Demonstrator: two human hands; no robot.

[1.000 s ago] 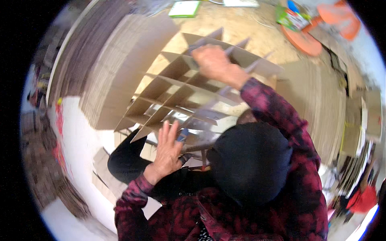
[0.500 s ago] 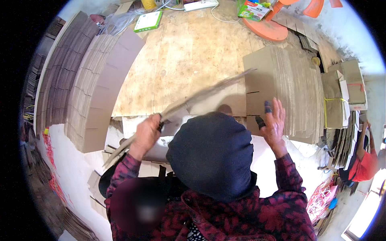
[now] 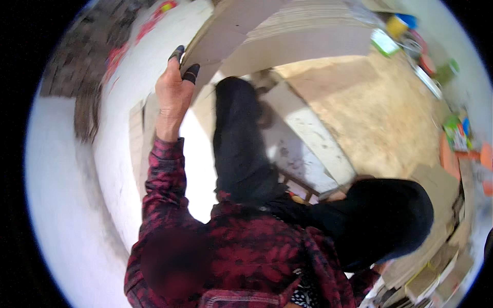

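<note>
Here, our left hand pinches 1 cardboard sheet between its fingers, near 1 stack on the table; we cannot tell the grip of our mostly hidden right hand or what 1 yellow tub holds.

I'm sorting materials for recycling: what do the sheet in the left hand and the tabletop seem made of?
Sheet in the left hand: probably cardboard, matt brown, judging by its flat, stiff face and thin edge. Tabletop: likely plywood, dull pale yellow with mottled blotches; blur leaves this open.
</note>
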